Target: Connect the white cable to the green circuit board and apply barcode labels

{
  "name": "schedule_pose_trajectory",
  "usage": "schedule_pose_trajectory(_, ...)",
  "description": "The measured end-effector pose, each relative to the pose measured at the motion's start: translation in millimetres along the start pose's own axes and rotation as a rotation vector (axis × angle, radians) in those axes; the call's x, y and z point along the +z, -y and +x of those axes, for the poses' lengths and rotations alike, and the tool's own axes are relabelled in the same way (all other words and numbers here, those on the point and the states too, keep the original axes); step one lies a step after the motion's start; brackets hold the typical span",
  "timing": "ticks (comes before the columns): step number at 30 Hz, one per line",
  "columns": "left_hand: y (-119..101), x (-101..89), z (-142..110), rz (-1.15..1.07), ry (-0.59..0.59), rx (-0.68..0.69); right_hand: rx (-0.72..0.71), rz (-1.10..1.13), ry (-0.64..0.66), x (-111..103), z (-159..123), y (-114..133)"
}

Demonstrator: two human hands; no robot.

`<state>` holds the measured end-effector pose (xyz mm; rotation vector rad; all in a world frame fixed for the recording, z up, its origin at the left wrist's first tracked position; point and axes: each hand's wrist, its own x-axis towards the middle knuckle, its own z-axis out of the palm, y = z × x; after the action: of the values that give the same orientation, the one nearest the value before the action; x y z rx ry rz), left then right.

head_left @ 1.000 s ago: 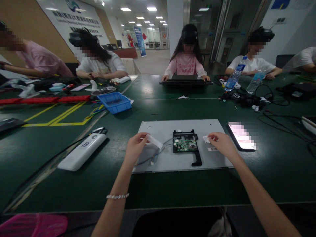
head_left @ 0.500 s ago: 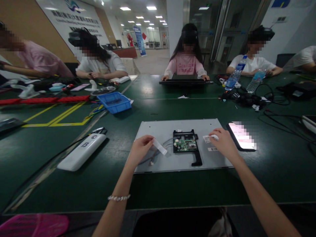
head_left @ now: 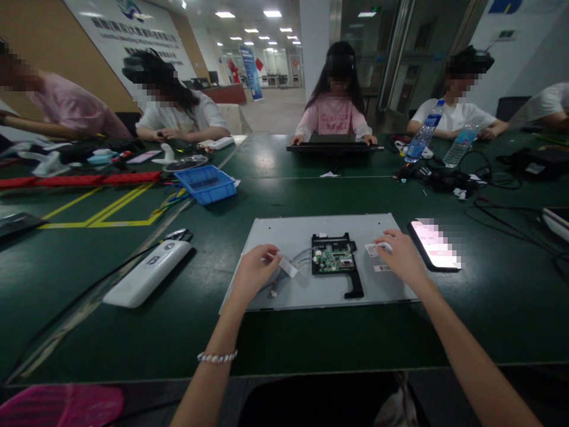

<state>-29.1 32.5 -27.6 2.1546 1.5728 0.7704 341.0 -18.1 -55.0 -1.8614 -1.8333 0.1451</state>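
A grey metal panel [head_left: 324, 231] lies flat on the green table in front of me. At its middle sits a green circuit board [head_left: 332, 260] in a black frame, with thin wires [head_left: 297, 258] running off its left side. My left hand [head_left: 254, 274] pinches a strip of clear film or tape [head_left: 287, 267] just left of the board, over the wires. My right hand [head_left: 402, 256] rests on the panel right of the board, fingertips pressed on a small white label [head_left: 371, 249]. A second label [head_left: 381, 268] lies just below it.
A lit phone [head_left: 434, 244] lies right of the panel, a white device [head_left: 149, 272] with a cable to the left. A blue basket [head_left: 207, 184], water bottles [head_left: 422, 141] and tangled cables [head_left: 448, 178] sit further back. Several people work at the table's far side.
My left hand has pulled the clear film down from a lifted sheet to a narrow strip near the wires. The panel's left edge has shifted slightly. My right hand moved a little up onto the label.
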Motion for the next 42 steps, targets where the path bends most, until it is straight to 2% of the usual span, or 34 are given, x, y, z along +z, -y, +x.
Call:
schedule_pose_trajectory(4,-12,-5.9,-3,0.126,-0.091,0.083,-0.011,0.021,0.002,2,0,-1)
schedule_pose_trajectory(8,-40,-8.2,-14,0.278,0.027,0.13,-0.011,0.044,0.012,6,1,-2)
schedule_pose_trajectory(14,-72,6.5,-34,0.546,0.097,0.018,-0.031,0.081,0.031,7,1,-1)
schedule_pose_trajectory(21,-75,11.6,-37,0.625,0.16,-0.008,-0.042,0.118,0.005,5,1,4)
schedule_pose_trajectory(26,-76,10.0,-36,0.666,0.149,-0.033,-0.151,0.138,-0.007,5,11,20)
schedule_pose_trajectory(29,-79,7.8,-29,0.651,0.141,-0.036,-0.257,0.143,0.036,5,25,40)
schedule_pose_trajectory(33,-88,12.6,-3,0.541,0.096,0.025,-0.365,0.128,0.143,17,49,70)
schedule_pose_trajectory(38,-95,37.7,33,0.426,-0.022,0.117,-0.389,0.079,0.23,41,69,96)
schedule_pose_trajectory(42,-90,55.2,39,0.4,-0.09,0.135,-0.347,0.006,0.233,48,71,104)
